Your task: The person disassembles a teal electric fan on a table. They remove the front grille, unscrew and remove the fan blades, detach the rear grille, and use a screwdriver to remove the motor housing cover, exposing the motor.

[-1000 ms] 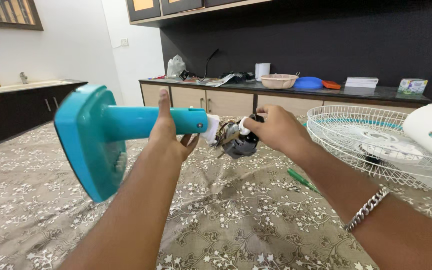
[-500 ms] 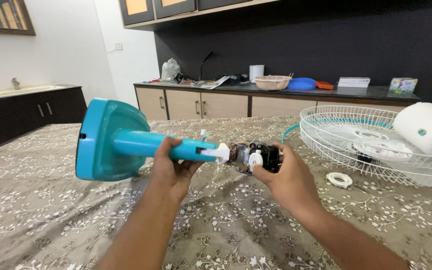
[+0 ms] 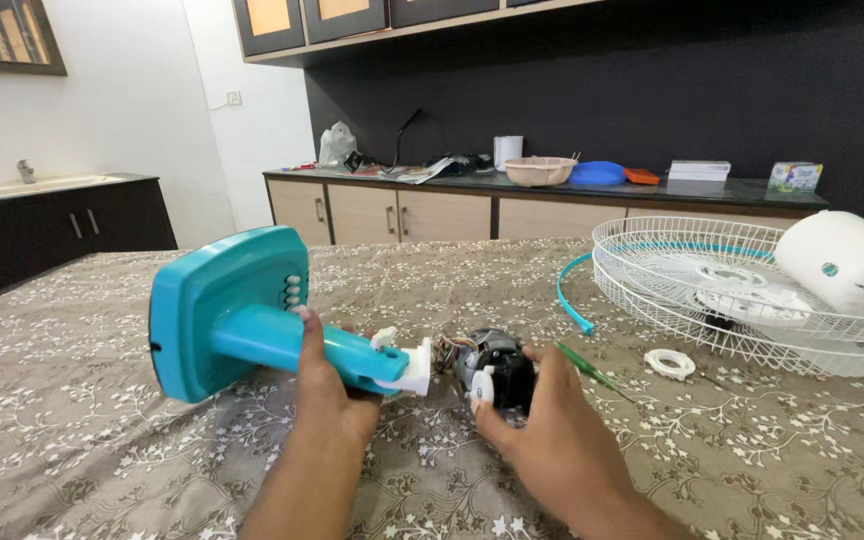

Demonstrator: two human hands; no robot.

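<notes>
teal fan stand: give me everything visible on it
The teal fan stand looks like glossy plastic: a broad, rounded-square base with a row of pale buttons, and a thick neck ending in a white bracket. It lies tipped over, base on edge at left, neck pointing right, low over the patterned cloth. The left hand grips the neck. Wires run from the bracket to the dark motor under the right hand.

The teal fan stand (image 3: 242,320) is smooth, slightly glossy plastic, with a white plastic joint (image 3: 414,368) at its end. Next to it, the motor (image 3: 497,370) shows dark metal and bare wires. A matt cloth (image 3: 102,460) with a pale flower print covers the worktop. At the right, the fan guard (image 3: 712,320) is white coated wire; the motor cover (image 3: 852,265) is smooth white plastic. The far counter (image 3: 752,190) looks polished, dark and glossy.
</notes>
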